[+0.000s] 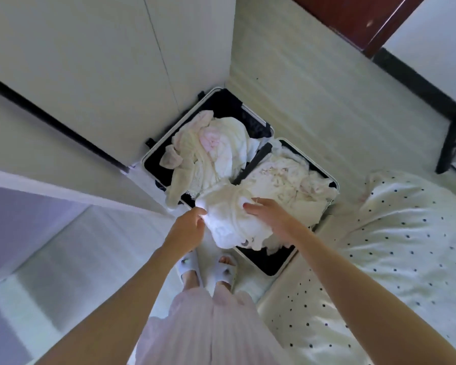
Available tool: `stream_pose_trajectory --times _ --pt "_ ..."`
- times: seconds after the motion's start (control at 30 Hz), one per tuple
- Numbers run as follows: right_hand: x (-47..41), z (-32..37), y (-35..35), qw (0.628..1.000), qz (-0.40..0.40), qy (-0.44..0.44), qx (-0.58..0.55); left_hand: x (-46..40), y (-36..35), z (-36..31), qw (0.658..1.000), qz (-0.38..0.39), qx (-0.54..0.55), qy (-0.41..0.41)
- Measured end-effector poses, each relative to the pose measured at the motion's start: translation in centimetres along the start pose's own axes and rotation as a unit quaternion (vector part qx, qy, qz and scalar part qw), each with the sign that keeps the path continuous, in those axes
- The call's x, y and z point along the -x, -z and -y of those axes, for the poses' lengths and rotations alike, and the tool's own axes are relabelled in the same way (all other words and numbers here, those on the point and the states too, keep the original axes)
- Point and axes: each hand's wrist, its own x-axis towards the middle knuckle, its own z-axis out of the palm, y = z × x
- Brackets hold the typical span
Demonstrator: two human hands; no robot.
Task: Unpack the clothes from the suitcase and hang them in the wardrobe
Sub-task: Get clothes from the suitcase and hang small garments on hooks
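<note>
1. Lifting one garment out is the step in hand: a soft, crumpled white cloth garment (229, 222) hangs bunched between the two hands above the near edge of the open black-lined, white-rimmed hard suitcase (270, 268) on the floor.
2. The left hand (188, 227) has its fingers curled together on the garment's left edge, pinching a fold; the cloth starts right at those fingertips and spreads away to their right.
3. The right hand (267, 214) lies over the top right of the same garment, thumb and fingers closed into the cloth; most of the fabric droops below and to the left of these fingers.
4. Beyond both sets of fingers, the remaining pile of pale cream and pink clothes (211, 148) fills both halves of the suitcase, so I judge the unpacking to be at an early stage.
5. The tall white wardrobe (95, 83) stands left of and beyond the left hand; its open door panel (71, 185) juts in just left of that hand's fingers.
6. A white bedspread with dark dots (395, 246) lies to the right of the right hand.
7. Next, I judge, the garment needs shaking out to find its shoulders, then a hanger; no hanger is visible here.
8. The risk is trailing cloth snagging on the suitcase rim.
</note>
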Motion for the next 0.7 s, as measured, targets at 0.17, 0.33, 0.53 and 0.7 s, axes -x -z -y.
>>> stream_pose_trajectory --times 0.17,0.33,0.53,0.7 --pt "5.3 3.2 -4.9 0.988 0.064 0.037 0.135 7.6 2.3 3.8 0.995 -0.056 0.052 0.065" --pt "8.1 5.4 -12.7 0.956 0.165 0.061 0.235 14.1 5.1 9.9 0.976 -0.119 0.111 0.142" --pt "13.0 8.5 -24.4 0.919 0.263 0.06 0.289 21.5 10.3 18.0 0.942 -0.207 0.182 0.19" --pt "15.6 10.3 -34.1 0.901 0.316 0.073 0.286 27.4 14.3 24.5 0.888 -0.288 0.271 0.235"
